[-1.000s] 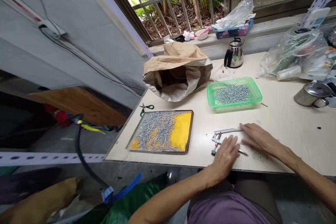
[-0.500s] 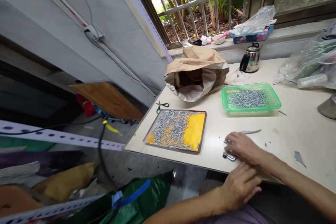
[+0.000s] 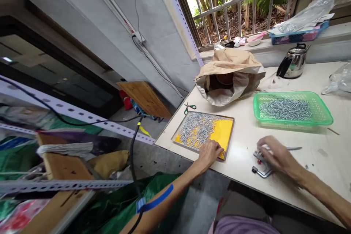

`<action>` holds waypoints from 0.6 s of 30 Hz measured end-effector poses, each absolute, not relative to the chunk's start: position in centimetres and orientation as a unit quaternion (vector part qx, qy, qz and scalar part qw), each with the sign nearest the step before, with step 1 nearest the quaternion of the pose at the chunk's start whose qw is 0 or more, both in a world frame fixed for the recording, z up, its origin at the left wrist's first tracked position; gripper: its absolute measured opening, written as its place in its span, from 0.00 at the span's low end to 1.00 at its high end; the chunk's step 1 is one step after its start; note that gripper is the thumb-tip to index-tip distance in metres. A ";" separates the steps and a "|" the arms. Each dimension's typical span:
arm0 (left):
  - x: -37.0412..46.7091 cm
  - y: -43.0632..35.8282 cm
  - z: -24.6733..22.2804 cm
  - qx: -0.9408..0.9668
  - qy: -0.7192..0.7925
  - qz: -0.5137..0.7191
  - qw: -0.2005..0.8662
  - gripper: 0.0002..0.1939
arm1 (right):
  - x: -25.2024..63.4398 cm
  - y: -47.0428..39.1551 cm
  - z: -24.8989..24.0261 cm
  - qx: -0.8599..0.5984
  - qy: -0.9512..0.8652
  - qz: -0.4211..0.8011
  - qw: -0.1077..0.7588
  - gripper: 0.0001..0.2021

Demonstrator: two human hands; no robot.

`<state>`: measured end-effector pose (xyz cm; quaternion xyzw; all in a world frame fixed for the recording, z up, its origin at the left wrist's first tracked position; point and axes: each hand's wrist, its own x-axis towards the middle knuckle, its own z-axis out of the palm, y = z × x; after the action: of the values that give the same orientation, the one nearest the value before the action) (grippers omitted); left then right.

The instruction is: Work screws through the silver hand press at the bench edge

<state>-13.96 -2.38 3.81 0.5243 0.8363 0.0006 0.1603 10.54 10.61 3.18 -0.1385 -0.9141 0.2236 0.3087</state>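
Observation:
A shallow tray (image 3: 229, 139) lined in yellow holds a heap of small silvery metal pins (image 3: 196, 129). Over its near right corner is my left hand (image 3: 208, 152), fingers bent and pressed together at the yellow lining; whatever they pinch is hidden. My right hand (image 3: 276, 155), slightly smeared by motion, hovers over or touches a small metal clamp-like fixture (image 3: 263, 171) with a dark knob and a red part. Its curled fingers cover part of the fixture. Behind that hand a thin grey blade-like strip (image 3: 294, 148) lies on the table.
A green plastic basket (image 3: 293, 122) full of similar pins stands at the right. Behind are an open brown paper bag (image 3: 236, 60), a steel kettle (image 3: 296, 62) and a clear plastic bag (image 3: 340, 80). Green-handled scissors (image 3: 189, 108) lie beyond the tray. The table's near edge (image 3: 241, 184) runs below my hands.
My left hand has moved left from beside my right hand to the tray's near corner. My right hand has lifted a little, showing more of the fixture. The view has swung left.

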 end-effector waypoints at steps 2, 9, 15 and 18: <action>-13.4 -1.7 4.1 0.505 0.839 -0.051 0.196 0.10 | 11.2 13.2 5.6 -0.208 -0.893 0.161 0.366 0.09; -13.2 -0.9 3.7 0.515 0.824 -0.075 0.226 0.07 | 14.8 16.7 6.9 -0.339 -0.907 0.059 0.242 0.15; -13.2 -1.5 3.7 0.505 0.836 0.068 0.203 0.05 | 15.9 7.8 2.6 -0.304 -0.926 0.209 0.076 0.11; -12.0 -1.6 4.6 0.476 0.832 0.199 0.205 0.04 | 16.2 5.9 1.5 -0.333 -0.920 0.201 0.045 0.09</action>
<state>-11.99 -1.60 4.62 0.4757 0.8319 0.1993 0.2047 16.19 5.85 1.48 -0.3328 -0.9203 0.2009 0.0452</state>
